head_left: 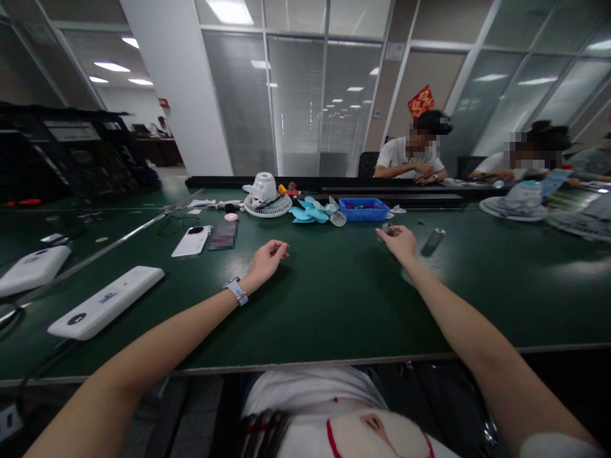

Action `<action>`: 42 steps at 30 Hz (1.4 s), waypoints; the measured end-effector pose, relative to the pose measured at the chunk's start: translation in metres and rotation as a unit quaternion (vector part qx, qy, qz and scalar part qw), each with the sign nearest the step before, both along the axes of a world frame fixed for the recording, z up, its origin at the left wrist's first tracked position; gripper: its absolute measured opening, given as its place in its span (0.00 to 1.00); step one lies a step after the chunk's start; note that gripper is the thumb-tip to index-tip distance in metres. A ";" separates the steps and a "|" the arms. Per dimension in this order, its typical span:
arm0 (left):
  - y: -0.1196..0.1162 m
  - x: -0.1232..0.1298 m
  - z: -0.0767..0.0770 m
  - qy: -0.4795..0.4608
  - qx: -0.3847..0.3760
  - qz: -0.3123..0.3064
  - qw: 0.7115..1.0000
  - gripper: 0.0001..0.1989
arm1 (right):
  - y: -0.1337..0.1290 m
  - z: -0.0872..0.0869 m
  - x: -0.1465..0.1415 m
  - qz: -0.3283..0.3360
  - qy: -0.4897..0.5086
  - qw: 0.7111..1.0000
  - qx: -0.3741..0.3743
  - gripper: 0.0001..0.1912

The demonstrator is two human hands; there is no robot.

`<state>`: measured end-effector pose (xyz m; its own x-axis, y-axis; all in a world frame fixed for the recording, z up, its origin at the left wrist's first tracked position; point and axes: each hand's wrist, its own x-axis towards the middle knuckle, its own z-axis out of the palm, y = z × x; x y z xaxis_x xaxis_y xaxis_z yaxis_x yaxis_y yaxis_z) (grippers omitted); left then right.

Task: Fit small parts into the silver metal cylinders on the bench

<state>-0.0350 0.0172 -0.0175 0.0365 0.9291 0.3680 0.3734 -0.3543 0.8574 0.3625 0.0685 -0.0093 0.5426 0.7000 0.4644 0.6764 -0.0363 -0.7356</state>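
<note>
dim overall | ceiling lights [231, 11] overhead | faint table [324, 312] sheen | edges stretched, soft

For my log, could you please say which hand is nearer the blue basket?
The right hand, near the right end of the blue basket; the left hand is farther away.

A white top [317, 391] shows below the near edge of the worktop [310, 324], its front carrying a pale, red-outlined print [405, 436] I can't decipher. One short white sleeve [556, 445] is visible; a silvery watch [236, 291] with a light band circles the left wrist [244, 284].
</note>
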 end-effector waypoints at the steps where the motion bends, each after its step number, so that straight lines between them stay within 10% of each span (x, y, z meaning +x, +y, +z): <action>1: -0.003 0.002 0.004 0.024 0.010 -0.008 1.000 0.17 | -0.004 0.002 -0.020 0.052 0.014 0.998 0.012 0.23; 5: -0.018 0.014 0.019 0.097 0.063 -0.042 0.992 0.16 | -0.034 0.002 -0.115 0.363 0.105 0.926 0.014 0.24; 10: -0.040 0.031 0.027 0.118 0.113 -0.070 0.984 0.15 | -0.075 -0.011 -0.183 0.508 0.103 0.854 -0.030 0.19; 20: -0.037 0.040 0.037 -0.005 0.102 -0.028 0.994 0.13 | -0.084 -0.015 -0.186 0.485 0.050 0.873 -0.021 0.18; 31: 0.000 -0.001 -0.001 0.139 -0.001 -0.085 0.987 0.25 | -0.088 -0.014 -0.184 0.491 0.069 0.868 -0.030 0.19; 37: 0.027 -0.046 0.007 0.326 0.131 0.179 0.919 0.36 | -0.091 -0.009 -0.180 0.487 0.078 0.869 -0.045 0.18; 42: 0.058 -0.084 0.004 0.391 0.022 0.269 0.880 0.43 | -0.093 -0.006 -0.178 0.477 0.065 0.875 -0.049 0.17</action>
<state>-0.1186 0.0752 -0.0131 -0.1452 0.8748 0.4622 0.9670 0.0266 0.2535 0.1845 -0.0245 -0.0149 -0.2672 0.8959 0.3549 0.3435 0.4327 -0.8336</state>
